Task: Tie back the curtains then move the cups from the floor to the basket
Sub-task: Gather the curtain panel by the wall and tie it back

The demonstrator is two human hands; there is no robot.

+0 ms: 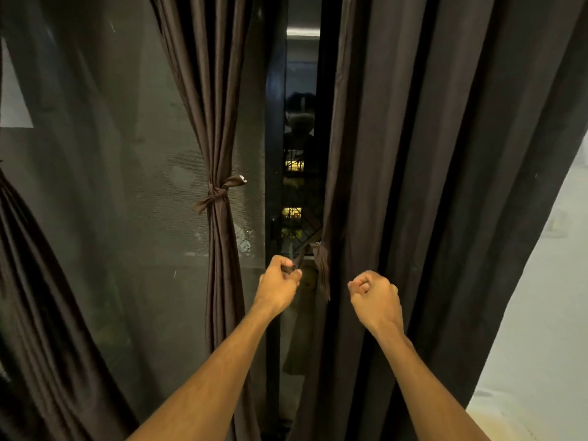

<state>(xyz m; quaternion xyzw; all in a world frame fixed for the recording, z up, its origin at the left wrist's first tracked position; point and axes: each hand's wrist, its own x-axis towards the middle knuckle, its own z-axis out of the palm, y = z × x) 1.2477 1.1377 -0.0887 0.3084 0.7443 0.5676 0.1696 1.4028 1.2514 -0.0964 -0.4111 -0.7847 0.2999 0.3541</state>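
My left hand [280, 283] pinched the tie strap [323, 265] end; right hand [375, 296] beside it fisted, holding nothing, curtain [429, 186] just behind

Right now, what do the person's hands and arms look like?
The left hand and right hand are bare: no gloves, and no ring, watch or bracelet shows. No sleeve shows: the left forearm and right forearm are uncovered to the frame's edge.

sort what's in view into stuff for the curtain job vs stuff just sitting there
For the job:
loose right curtain
tie strip, pinched by the left hand
right hand, curled, nothing seen in it
middle curtain, already tied with a knotted tie

Just there:
window screen
white wall
lights outside
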